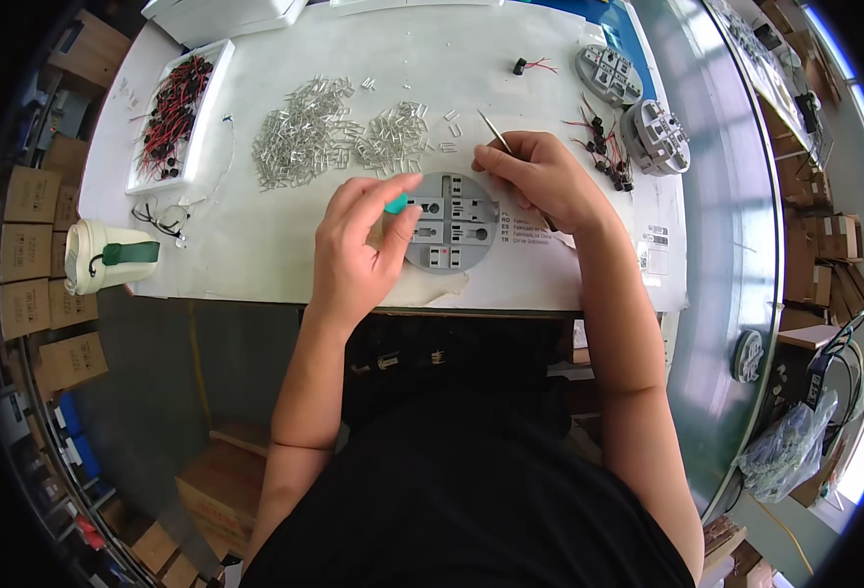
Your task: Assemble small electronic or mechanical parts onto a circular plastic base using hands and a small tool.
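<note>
A round grey plastic disc (471,258) with slots and small sockets lies near the table's front edge. My left hand (353,245) is over its left rim, thumb and index fingertip apart. A small teal piece (396,203) shows between those fingers; whether it is a finger cover or a loose thing I cannot tell. My right hand (549,176), beyond the disc's right edge, is closed around a thin metal tool like tweezers (493,129), its pointed tip directed away from me. Past the disc lie two piles of small clear U-shaped pieces (304,132).
A white tray (201,137) of red-wired black parts stands at the left, near glasses (162,218) and a cream cup (84,257). More wired parts (603,147) and several grey discs (659,137) sit at the right. Printed paper (549,250) lies beside the disc.
</note>
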`<state>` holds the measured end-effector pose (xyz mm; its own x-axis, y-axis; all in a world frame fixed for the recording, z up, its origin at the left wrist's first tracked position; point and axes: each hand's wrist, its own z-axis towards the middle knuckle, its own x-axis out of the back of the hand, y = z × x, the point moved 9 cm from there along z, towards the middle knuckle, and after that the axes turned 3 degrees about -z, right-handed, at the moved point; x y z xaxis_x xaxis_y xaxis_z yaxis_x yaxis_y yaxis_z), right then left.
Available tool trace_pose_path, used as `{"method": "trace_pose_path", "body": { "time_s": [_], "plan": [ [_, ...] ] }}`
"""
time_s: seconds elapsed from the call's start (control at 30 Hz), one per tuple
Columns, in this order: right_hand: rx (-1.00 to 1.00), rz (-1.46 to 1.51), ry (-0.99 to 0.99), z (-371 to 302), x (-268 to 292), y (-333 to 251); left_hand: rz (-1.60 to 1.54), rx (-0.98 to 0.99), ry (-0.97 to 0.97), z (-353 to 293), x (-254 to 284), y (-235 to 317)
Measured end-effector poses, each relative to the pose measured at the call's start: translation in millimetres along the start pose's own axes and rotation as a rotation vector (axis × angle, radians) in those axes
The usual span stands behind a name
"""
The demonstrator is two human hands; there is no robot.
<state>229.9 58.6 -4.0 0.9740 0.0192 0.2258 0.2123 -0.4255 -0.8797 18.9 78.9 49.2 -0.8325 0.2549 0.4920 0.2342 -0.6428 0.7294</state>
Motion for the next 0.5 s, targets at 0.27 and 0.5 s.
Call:
{"method": "trace_pose_path", "body": {
  "time_s": [0.27, 0.5],
  "plan": [
    [0.001, 0.032, 0.084, -0.5, 10.5, 4.7, -0.077, 0.139, -0.332, 38.8, -32.9, 7.4],
    [0.035, 0.023, 0.099, 0.1, 8.9, 3.0, 0.121, -0.005, -0.426, 47.2, -47.3, 14.5]
  ]
}}
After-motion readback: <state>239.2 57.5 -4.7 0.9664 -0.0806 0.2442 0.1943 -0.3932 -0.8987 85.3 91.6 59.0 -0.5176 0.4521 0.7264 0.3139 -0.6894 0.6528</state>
